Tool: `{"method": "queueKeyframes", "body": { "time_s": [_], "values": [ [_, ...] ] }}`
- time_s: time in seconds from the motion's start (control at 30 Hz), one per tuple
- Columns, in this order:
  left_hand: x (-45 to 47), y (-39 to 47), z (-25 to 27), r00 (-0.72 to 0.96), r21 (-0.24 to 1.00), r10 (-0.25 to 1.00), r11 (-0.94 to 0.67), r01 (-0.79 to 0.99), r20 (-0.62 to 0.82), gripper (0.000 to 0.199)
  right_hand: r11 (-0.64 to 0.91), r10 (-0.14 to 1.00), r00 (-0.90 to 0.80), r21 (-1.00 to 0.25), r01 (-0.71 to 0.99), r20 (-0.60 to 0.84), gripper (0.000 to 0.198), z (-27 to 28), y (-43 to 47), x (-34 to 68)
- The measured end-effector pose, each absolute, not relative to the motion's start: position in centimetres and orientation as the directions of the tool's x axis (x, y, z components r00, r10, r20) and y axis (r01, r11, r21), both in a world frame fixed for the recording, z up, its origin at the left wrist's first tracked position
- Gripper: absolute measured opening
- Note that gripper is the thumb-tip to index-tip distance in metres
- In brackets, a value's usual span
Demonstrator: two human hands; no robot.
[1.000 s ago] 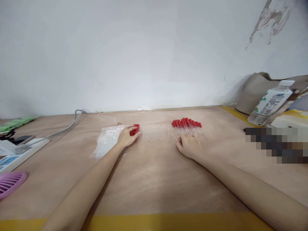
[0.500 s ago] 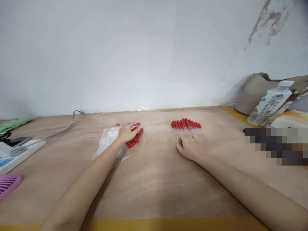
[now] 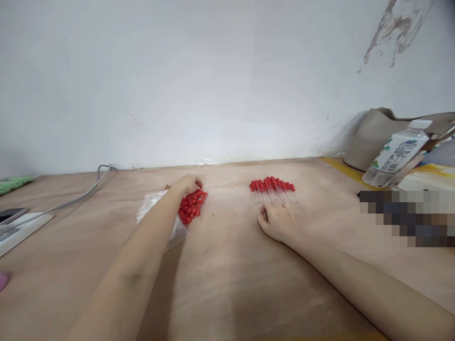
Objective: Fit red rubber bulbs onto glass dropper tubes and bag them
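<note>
two bare hands rest over the far half of the table (image 3: 227, 270), between its left and right edges. the right hand (image 3: 280, 220) is closed, thumb and fingers pinching a thin clear tube (image 3: 253, 207) that points out toward the left edge and the far edge. just beyond its knuckles lie the droppers (image 3: 273, 185), packed side by side, red ends toward the far edge and slim clear stems toward the near edge.

the left hand (image 3: 191, 183) is bent at the far side of a heap of red bulbs (image 3: 192, 206), its fingers curled down by the heap; whether they grip a bulb i cannot tell. the bulbs lie jumbled, just beside the left end of a row of clear tubes (image 3: 227, 201). that row fills the gap between bulbs and droppers, each tube running from far to near.

a clear bag (image 3: 177, 235) shows on both sides of the left forearm; whether the bulbs lie partly in it is hidden.

by the left edge sit a power strip (image 3: 26, 232), its grey cable (image 3: 85, 195) and a phone (image 3: 13, 215). near the far right corner a bottle (image 3: 398, 154) leans beside a grey bag (image 3: 366, 139).
</note>
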State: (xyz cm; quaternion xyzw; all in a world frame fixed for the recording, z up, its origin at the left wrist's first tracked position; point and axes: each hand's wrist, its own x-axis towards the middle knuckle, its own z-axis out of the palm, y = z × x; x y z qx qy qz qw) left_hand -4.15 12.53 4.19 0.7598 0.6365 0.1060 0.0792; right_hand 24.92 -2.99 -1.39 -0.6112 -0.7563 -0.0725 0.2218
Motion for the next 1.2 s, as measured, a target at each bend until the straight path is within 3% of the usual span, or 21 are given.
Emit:
{"method": "queueKeyframes", "body": {
  "time_s": [0.17,0.27,0.33,0.4,0.53,0.67,0.77,0.9,1.03,1.2],
  "values": [
    [-3.6,10.9,4.5,0.123,0.271,0.949,-0.204,0.941,0.289,0.009,0.246,0.903,-0.138,-0.226,0.943,0.407,0.021,-1.5,-2.9,25.0],
    [-2.8,8.9,4.7,0.06,0.305,0.88,-0.226,0.925,0.47,0.021,0.209,0.916,-0.114,-0.216,0.954,0.385,0.022,-1.4,-2.9,25.0],
    [-2.2,6.8,4.5,0.035,0.363,0.84,-0.272,0.891,0.542,0.026,0.177,0.923,-0.102,-0.174,0.969,0.371,0.023,-1.2,-3.0,24.9],
    [-1.4,4.0,3.9,0.051,0.527,0.807,-0.43,0.733,0.588,0.029,0.157,0.923,-0.11,-0.099,0.983,0.368,0.025,-1.1,-3.2,24.7],
    [0.3,-2.0,1.9,0.248,0.669,0.843,-0.531,0.52,0.477,0.023,0.137,0.933,-0.134,0.016,0.99,0.335,0.027,-0.9,-3.7,24.6],
    [1.8,-5.6,-0.2,0.263,0.756,0.895,-0.446,0.479,0.361,0.01,0.157,0.925,-0.138,-0.027,0.987,0.354,0.027,-0.8,-4.3,24.9],
    [2.3,-6.1,-1.0,0.24,0.741,0.895,-0.447,0.501,0.377,0.016,0.313,0.876,-0.207,-0.186,0.931,0.436,0.024,-0.9,-4.5,25.0],
    [2.0,-5.9,-1.0,0.221,0.721,0.891,-0.451,0.525,0.397,0.014,0.566,0.77,-0.298,-0.387,0.728,0.565,0.022,-1.1,-4.7,24.6],
    [1.7,-5.9,-0.8,0.226,0.673,0.871,-0.482,0.562,0.435,0.024,0.689,0.68,-0.398,-0.35,0.634,0.616,0.027,-0.9,-5.3,23.9],
    [1.8,-6.0,-0.5,0.284,0.622,0.834,-0.544,0.564,0.472,0.021,0.709,0.654,-0.475,-0.256,0.658,0.589,0.025,-0.9,-5.7,23.5]
  ]
}}
